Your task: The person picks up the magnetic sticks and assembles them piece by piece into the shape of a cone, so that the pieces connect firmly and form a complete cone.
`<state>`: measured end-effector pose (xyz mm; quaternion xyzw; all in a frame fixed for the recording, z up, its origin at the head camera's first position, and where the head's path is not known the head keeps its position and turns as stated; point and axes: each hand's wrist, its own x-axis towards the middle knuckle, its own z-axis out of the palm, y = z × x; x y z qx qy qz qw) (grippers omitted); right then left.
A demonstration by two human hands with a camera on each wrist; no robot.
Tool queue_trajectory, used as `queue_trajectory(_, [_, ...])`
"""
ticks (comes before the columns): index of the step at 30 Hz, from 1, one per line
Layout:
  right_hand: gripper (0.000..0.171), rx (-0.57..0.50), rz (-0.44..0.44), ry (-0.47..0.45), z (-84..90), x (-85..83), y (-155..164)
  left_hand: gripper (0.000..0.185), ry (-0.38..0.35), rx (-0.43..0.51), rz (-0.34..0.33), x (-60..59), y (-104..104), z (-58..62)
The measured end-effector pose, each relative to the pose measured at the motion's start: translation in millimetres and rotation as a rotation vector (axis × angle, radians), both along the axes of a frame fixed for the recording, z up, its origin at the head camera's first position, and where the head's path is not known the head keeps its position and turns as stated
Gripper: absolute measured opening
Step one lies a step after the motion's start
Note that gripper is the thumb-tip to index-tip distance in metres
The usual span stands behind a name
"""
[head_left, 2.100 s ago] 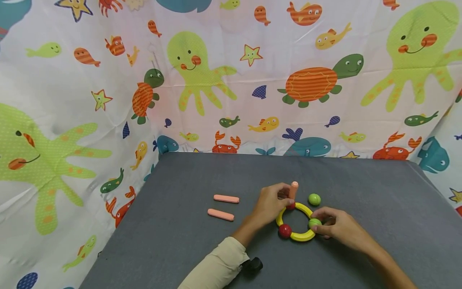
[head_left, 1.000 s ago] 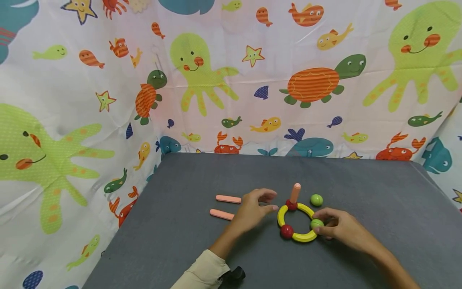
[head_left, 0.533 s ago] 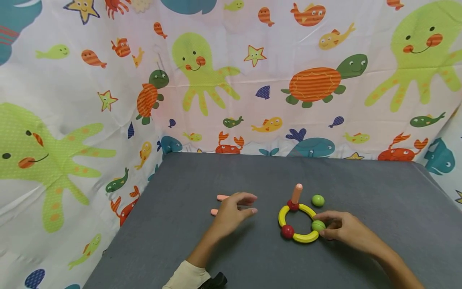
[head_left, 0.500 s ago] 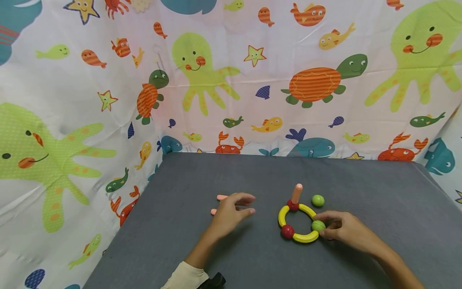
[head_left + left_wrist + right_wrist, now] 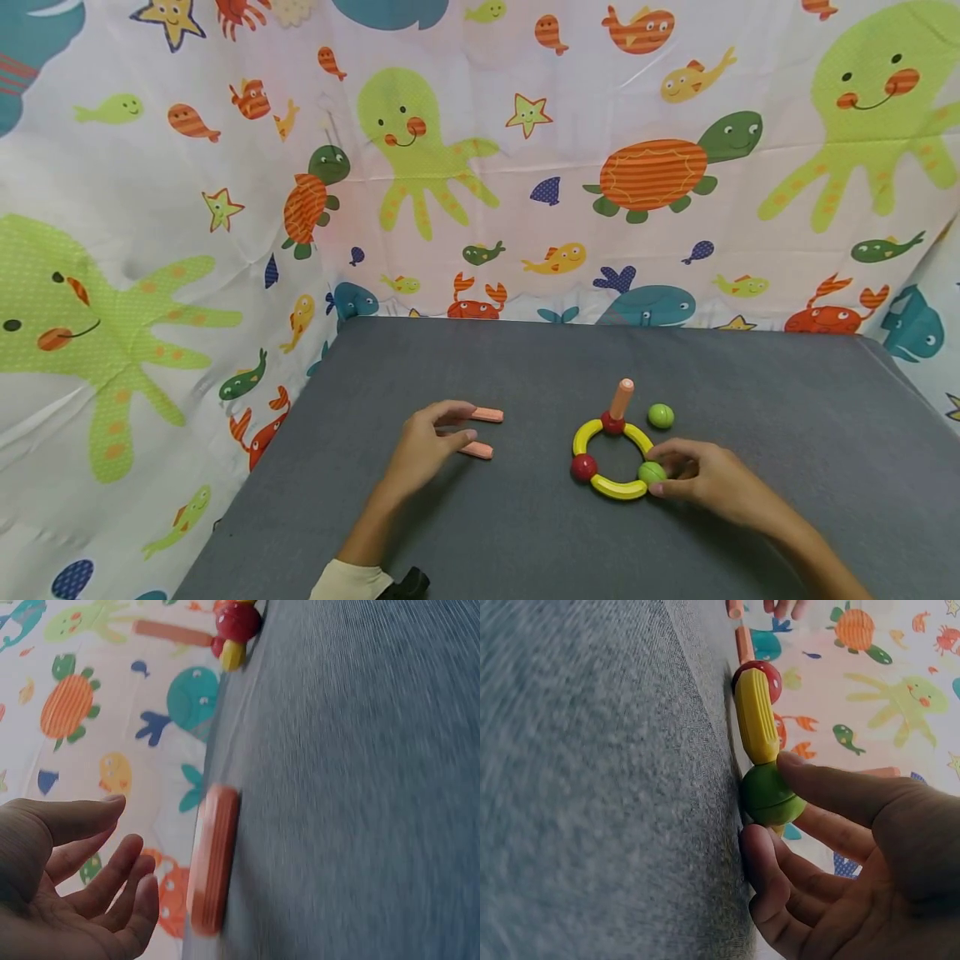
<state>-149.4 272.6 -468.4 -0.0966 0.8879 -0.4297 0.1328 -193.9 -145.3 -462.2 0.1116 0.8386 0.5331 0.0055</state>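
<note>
No writing or brand shows on any of the pieces, and nothing here is a container; the toys lie loose on a grey table point(image 5: 525, 533) with a felt-like woven surface. Behind it hangs a glossy white curtain point(image 5: 465, 167) printed with green octopuses, striped turtles, crabs, whales and fish.

The right hand point(image 5: 701, 479) rests on the table at the near right of a toy ring point(image 5: 609, 458), its thumb and fingertips pinching a smooth green ball point(image 5: 651, 473) that is one joint of that ring. The wrist view shows the thumb point(image 5: 832, 787) lying on top of the ball point(image 5: 769, 796) and the other fingers curled beneath it. The ring is built of curved yellow segments point(image 5: 756, 716), ribbed along their surface, joined by glossy red balls point(image 5: 582, 467). From the far red ball a peach-coloured peg point(image 5: 621, 395) stands up, leaning slightly. A second, loose green ball point(image 5: 660, 415) sits on the table just beside the ring's far right side, apart from it.

The left hand point(image 5: 427, 446) hovers well to the left of the ring, fingers loosely extended and holding nothing. Its fingertips are right at two peach sticks point(image 5: 480, 433), short rounded rods lying flat and roughly parallel; the nearer one point(image 5: 214, 859) lies just beyond the fingers point(image 5: 112, 877), and I cannot tell whether any finger touches it. A cream sleeve point(image 5: 348, 582) shows at that forearm.
</note>
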Motion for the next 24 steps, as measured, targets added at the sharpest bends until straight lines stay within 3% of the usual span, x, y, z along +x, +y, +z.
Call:
queue_trajectory(3, [0.046, 0.009, 0.018, -0.020, 0.7, 0.4, -1, 0.034, -0.011, -0.037, 0.048, 0.6, -9, -1.6])
queue_trajectory(8, [0.045, -0.014, 0.078, -0.007, 0.2, 2.1, -2, 0.033, -0.020, -0.106, 0.062, 0.8, -23, -7.0])
queue_trajectory(16, [0.038, -0.056, 0.118, 0.032, -4.9, 3.5, -12, 0.035, -0.038, -0.205, 0.006, 2.0, -32, -9.0])
queue_trajectory(24, [0.037, -0.072, 0.104, 0.021, -6.5, 4.3, -16, 0.036, -0.040, -0.243, -0.026, -2.7, -29, -13.6])
